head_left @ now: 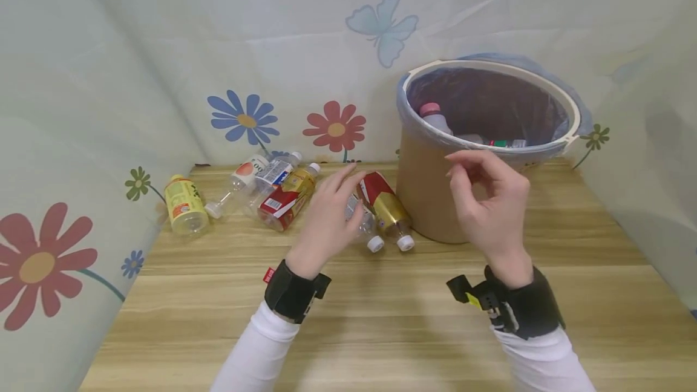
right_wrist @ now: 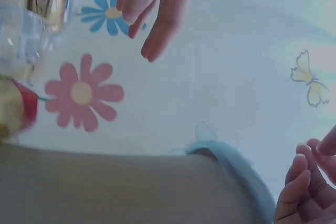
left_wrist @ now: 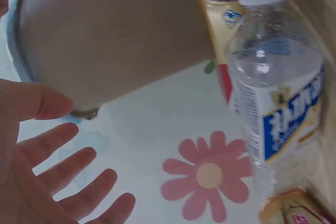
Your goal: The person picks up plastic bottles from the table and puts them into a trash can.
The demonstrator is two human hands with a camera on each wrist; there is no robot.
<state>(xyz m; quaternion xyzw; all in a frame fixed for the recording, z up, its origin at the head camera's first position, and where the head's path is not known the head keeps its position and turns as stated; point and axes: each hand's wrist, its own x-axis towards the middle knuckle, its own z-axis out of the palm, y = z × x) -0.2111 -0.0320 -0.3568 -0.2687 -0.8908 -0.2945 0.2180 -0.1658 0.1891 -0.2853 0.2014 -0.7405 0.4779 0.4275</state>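
Note:
In the head view my left hand (head_left: pixel 327 219) is above the bottles with its fingers extended, holding nothing. Below it, partly hidden by the fingers, lies a clear bottle with a white cap (head_left: pixel 376 244); the left wrist view shows its blue-and-white label (left_wrist: pixel 291 114). A bottle with a red-and-gold label (head_left: pixel 389 207) lies beside it, against the bin. My right hand (head_left: pixel 492 198) is raised before the bin's front rim, fingers loosely curled near the thumb, with nothing in it. Inside the lined bin (head_left: pixel 435 198) shows a bottle with a pink cap (head_left: pixel 430 109).
To the left lie another red-and-gold bottle (head_left: pixel 288 198), a clear bottle with a blue label (head_left: pixel 274 171) and a clear bottle with a peach picture (head_left: pixel 247 168). A yellow-labelled bottle (head_left: pixel 185 204) is at the far left. Flowered cloth (head_left: pixel 294 47) walls the wooden table (head_left: pixel 381 319).

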